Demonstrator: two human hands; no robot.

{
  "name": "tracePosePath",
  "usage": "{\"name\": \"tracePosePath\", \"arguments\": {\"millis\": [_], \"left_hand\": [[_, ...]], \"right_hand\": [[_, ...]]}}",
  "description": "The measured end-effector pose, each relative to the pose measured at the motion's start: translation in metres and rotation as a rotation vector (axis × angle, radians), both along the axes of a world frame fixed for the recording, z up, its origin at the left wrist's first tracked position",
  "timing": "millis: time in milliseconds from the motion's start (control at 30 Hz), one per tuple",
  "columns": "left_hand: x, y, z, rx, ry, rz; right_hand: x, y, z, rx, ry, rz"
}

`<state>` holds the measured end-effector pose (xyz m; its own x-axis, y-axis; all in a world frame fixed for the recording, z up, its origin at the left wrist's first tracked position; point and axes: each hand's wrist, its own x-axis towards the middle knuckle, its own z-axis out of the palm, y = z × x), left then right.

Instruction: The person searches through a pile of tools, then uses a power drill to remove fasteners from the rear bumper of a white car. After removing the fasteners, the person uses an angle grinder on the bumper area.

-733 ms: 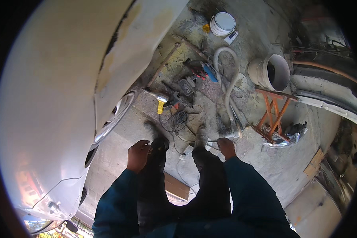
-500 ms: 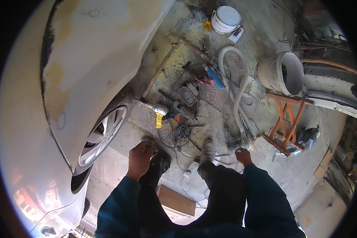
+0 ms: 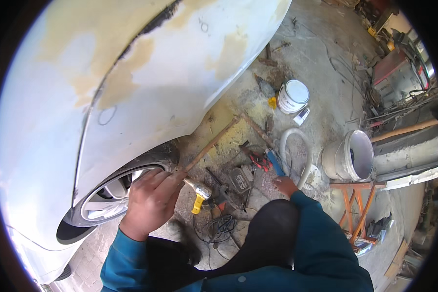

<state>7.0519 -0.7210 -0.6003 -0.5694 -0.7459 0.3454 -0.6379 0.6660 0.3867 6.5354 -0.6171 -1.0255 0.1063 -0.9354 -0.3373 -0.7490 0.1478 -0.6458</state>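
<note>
1. Left hand point(image 3: 152, 202), fingers bent, hangs near the yellow-handled tool point(image 3: 200, 198); can't tell if it's gripping anything.
2. Right hand point(image 3: 286, 186), fingers half-curled, is just beside the blue tool point(image 3: 275, 162); can't make out a grip.
3. Both tools lie on the floor point(image 3: 306, 58), probably for easy reach.

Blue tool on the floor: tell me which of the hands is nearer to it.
Right. The right hand is just below the lower end of the blue tool in the picture; the left hand is well off to its left, by the car wheel.
</note>
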Motion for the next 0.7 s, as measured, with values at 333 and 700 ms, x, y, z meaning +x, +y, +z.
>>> {"name": "tracePosePath", "arguments": {"millis": [333,700], "left_hand": [[0.055,0.059,0.089,-0.723,-0.056,0.345],[0.059,-0.007,0.089,-1.042,-0.128,0.549]], "right_hand": [[0.056,0.015,0.053,-0.048,0.016,-0.054],[0.063,0.065,0.038,0.213,-0.387,-0.605]]}}
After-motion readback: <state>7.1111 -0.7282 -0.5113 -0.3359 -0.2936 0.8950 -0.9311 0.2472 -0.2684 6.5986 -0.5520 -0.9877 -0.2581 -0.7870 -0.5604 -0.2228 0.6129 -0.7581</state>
